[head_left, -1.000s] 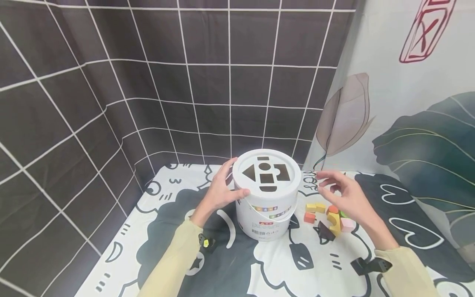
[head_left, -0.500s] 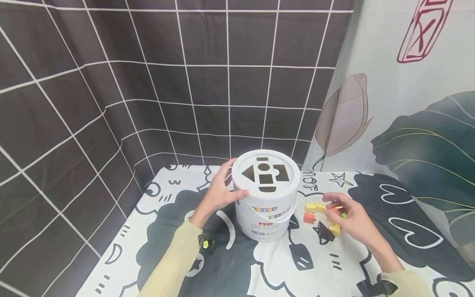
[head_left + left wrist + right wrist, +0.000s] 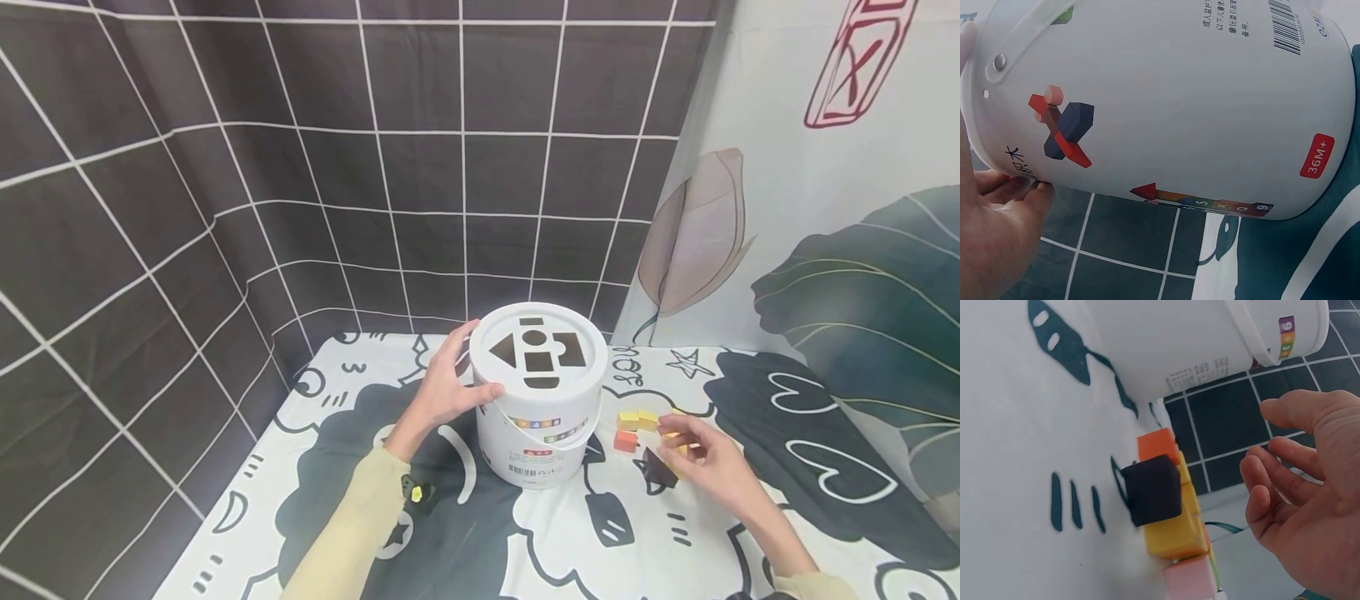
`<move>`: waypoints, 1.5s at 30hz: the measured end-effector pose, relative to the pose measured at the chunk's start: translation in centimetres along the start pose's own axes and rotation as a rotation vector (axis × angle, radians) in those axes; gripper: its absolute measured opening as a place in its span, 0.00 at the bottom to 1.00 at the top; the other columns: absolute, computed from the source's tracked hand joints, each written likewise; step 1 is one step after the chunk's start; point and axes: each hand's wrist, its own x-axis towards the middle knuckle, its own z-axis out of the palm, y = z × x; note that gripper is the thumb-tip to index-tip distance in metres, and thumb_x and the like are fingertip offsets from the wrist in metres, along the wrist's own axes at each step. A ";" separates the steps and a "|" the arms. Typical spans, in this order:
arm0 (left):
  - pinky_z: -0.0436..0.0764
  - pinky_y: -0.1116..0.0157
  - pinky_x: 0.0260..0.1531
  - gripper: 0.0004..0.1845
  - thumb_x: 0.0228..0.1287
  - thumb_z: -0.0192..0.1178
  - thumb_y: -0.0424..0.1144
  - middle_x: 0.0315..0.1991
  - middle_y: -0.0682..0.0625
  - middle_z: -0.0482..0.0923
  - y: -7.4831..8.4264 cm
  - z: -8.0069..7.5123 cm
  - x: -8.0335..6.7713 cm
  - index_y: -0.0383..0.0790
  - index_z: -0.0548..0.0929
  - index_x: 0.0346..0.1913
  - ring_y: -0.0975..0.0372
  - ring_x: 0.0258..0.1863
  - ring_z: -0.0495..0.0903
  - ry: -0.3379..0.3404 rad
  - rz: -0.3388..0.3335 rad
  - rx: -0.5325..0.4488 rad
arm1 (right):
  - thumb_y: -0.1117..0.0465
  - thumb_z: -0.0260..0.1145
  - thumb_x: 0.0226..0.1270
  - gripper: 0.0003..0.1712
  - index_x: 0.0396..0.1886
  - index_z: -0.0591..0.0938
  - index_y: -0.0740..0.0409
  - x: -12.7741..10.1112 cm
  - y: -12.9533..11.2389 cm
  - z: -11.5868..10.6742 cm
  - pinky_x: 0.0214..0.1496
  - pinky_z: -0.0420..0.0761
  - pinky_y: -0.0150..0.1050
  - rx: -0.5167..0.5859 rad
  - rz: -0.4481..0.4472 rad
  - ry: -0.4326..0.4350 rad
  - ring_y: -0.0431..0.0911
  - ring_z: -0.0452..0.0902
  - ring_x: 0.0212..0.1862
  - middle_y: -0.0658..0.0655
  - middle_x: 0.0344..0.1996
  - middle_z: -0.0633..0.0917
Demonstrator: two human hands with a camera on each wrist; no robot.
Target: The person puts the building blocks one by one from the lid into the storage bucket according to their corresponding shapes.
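A: What does the bucket look like?

B: It's a round white plastic bucket [image 3: 536, 412], upright on a white cloth printed with dark cartoon figures [image 3: 570, 533]. A white plastic lid [image 3: 567, 375] covers it, cut with six dark openings: a triangle, a circle, a square, a notched shape and two oblong slots.

A: And the sides?

B: Coloured number squares, a barcode [image 3: 1285, 28] and a red "36M+" label [image 3: 1317, 156]. A pale plastic strap handle [image 3: 1032, 37] droops across the front, fixed by a metallic rivet [image 3: 1000, 62].

A: The left hand?

B: The left hand [image 3: 444, 392] grips the upper rim, thumb at the front, the other fingers curved round the side.

A: And the right?

B: The right hand [image 3: 1316, 494] hangs among the blocks, fingers loosely bent, thumb apart from them. It hides part of the pile from the head view, so I can't be sure whether a fingertip touches anything.

A: Which blocks?

B: An orange block [image 3: 1157, 447], a faceted black block [image 3: 1157, 490], a glossy yellow block [image 3: 1175, 537] and a pink block [image 3: 1190, 579] lie clustered near the bucket, on the person's right. Two small yellow blocks [image 3: 637, 420] sit just behind the orange one.
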 end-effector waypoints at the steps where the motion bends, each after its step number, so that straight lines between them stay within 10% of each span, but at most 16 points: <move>1: 0.68 0.53 0.68 0.70 0.37 0.65 0.81 0.73 0.39 0.60 0.0 0.0 0.0 0.33 0.59 0.75 0.46 0.69 0.66 0.001 -0.002 0.001 | 0.70 0.73 0.60 0.24 0.56 0.79 0.68 -0.1 0.1 0.1 0.35 0.79 0.28 -0.004 0.010 -0.006 0.37 0.78 0.40 0.63 0.46 0.84; 18: 0.67 0.52 0.69 0.70 0.37 0.66 0.80 0.73 0.39 0.59 0.0 0.0 0.1 0.33 0.59 0.76 0.46 0.70 0.65 -0.007 -0.005 -0.015 | 0.75 0.66 0.61 0.21 0.56 0.78 0.70 -0.3 2.4 1.3 0.42 0.84 0.46 -0.151 0.053 -0.082 0.54 0.81 0.43 0.64 0.45 0.84; 34: 0.64 0.45 0.69 0.67 0.43 0.73 0.70 0.73 0.30 0.56 0.1 -0.2 0.0 0.25 0.57 0.75 0.37 0.70 0.61 -0.031 0.010 -0.057 | 0.71 0.76 0.49 0.34 0.60 0.79 0.67 1.4 2.2 0.5 0.30 0.75 0.34 -0.184 0.006 -0.378 0.46 0.70 0.35 0.54 0.38 0.79; 45: 0.66 0.51 0.70 0.66 0.41 0.71 0.74 0.73 0.37 0.59 0.1 -0.2 0.0 0.32 0.59 0.76 0.43 0.70 0.64 -0.020 0.006 -0.042 | 0.74 0.75 0.48 0.28 0.53 0.84 0.61 2.3 1.8 0.6 0.26 0.68 0.35 -0.230 0.007 -0.432 0.46 0.67 0.31 0.50 0.28 0.73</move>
